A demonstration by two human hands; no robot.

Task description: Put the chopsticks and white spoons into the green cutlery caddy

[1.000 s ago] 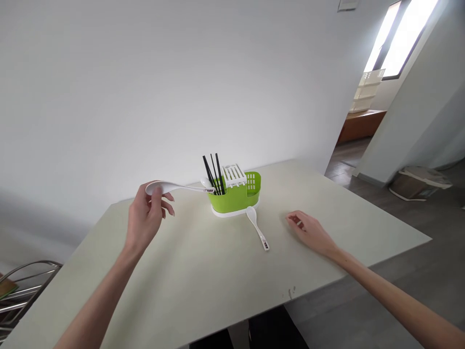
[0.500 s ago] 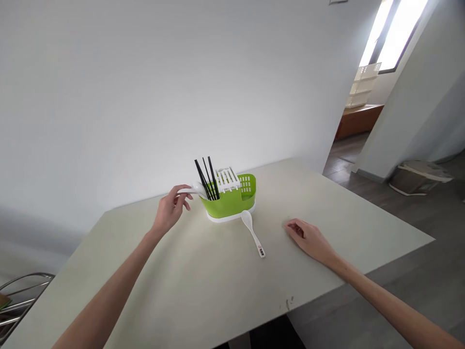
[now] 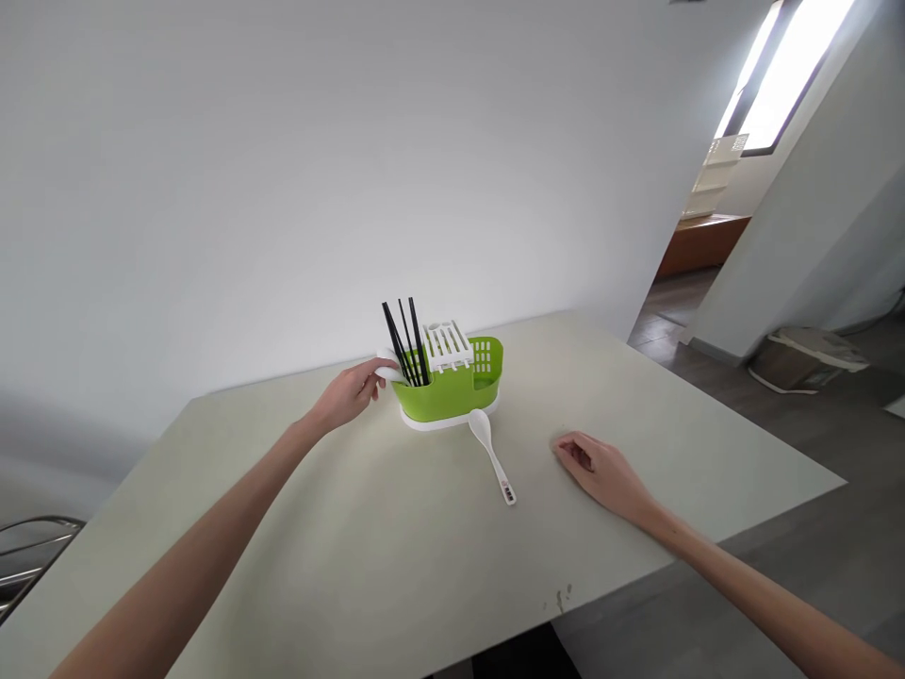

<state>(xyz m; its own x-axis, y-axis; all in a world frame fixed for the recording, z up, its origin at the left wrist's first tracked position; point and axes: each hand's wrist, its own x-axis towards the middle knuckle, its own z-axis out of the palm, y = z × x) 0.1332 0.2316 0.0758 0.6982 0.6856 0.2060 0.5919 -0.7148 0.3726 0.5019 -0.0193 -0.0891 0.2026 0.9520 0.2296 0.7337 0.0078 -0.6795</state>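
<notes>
In my left hand (image 3: 348, 394) is a white spoon (image 3: 388, 373), pinched between thumb and fingers. It is at the left end of a green cutlery holder (image 3: 445, 400), beside the black chopsticks (image 3: 393, 330) that stand there leaning left. My fingers hide part of this spoon, and its lower end is inside the holder or behind the rim; I cannot tell which. A second white spoon (image 3: 481, 428) lies on the table before the holder, handle toward me. My right hand (image 3: 598, 469) rests on the table to the right, fingers curled in, nothing visible in them.
A white slotted rack (image 3: 448, 347) sits across the middle of the holder. The pale table (image 3: 396, 547) meets a white wall (image 3: 318, 189) at the back. A metal-framed piece (image 3: 35, 556) is at the lower left, and a bin (image 3: 806, 358) stands on the floor at right.
My left hand has moved right with the spoon, closer to the chopsticks and the holder's rim. The spoon now sits lower behind my fingers. My right hand has stayed in place.
</notes>
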